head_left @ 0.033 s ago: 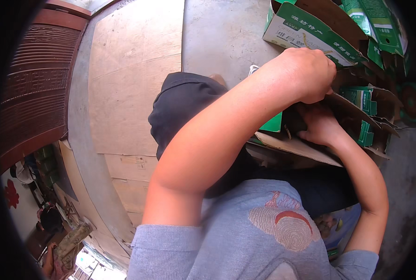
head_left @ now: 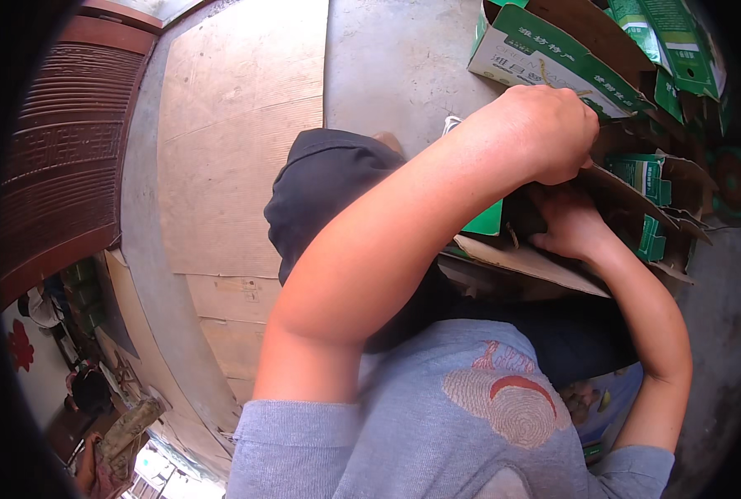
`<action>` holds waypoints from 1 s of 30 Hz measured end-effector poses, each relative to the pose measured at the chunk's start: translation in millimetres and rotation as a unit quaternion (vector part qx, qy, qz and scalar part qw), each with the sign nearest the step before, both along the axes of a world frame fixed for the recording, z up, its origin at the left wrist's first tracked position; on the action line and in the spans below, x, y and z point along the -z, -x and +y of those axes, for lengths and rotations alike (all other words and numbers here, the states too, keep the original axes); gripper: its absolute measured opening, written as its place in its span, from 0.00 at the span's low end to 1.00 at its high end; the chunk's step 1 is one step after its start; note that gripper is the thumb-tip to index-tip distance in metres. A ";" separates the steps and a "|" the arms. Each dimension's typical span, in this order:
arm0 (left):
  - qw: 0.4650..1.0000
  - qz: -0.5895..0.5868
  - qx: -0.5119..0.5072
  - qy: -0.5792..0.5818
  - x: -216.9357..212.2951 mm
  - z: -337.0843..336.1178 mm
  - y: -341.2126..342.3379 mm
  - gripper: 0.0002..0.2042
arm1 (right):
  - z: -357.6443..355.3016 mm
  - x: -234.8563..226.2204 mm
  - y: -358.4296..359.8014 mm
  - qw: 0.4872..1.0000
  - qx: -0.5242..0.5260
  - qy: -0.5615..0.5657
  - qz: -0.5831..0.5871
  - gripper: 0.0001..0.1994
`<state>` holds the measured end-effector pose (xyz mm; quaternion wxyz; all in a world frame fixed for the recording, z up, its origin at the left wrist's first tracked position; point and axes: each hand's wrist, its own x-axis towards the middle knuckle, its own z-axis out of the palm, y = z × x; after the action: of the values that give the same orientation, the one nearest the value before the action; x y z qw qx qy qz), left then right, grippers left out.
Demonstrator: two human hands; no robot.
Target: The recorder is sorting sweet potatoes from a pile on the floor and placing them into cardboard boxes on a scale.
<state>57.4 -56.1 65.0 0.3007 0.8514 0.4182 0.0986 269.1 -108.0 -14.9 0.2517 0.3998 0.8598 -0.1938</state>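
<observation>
My left hand reaches across from the left. It is closed, its fingertips turned down and hidden, near the edge of an open brown cardboard box. Lower down, my right hand is inside that box, thumb apart from fingers that stretch into shadow; no held thing shows there. Under my left forearm a green packet partly shows. Small green-and-white cartons stand at the box's right side, among torn flaps.
A larger green-and-white carton with its top open stands at the far right, beside more green cartons. Flattened cardboard covers the floor at left, next to dark red wooden furniture. Another person's arm shows at lower left.
</observation>
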 end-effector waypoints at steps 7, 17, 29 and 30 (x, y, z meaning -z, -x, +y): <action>1.000 0.000 -0.006 -0.003 1.4 -0.7 -1.4 0.14 | 0.5 0.1 0.5 1.000 0.005 0.012 -0.009 0.41; 0.999 -0.008 0.004 -0.031 -1.2 0.1 -3.1 0.14 | 23.3 -32.5 -13.6 0.995 0.060 0.069 -0.029 0.42; 0.999 -0.011 -0.008 -0.049 4.3 -2.5 -13.1 0.13 | 13.1 -44.7 -44.4 0.981 0.148 0.088 -0.091 0.37; 0.999 -0.011 -0.006 -0.049 5.1 -2.7 -13.1 0.13 | 12.5 -41.8 -45.2 0.981 0.142 0.092 -0.091 0.36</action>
<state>70.5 -58.8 59.8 0.2622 0.8616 0.4145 0.1304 314.3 -95.5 26.8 0.3345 0.5091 0.7460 -0.2692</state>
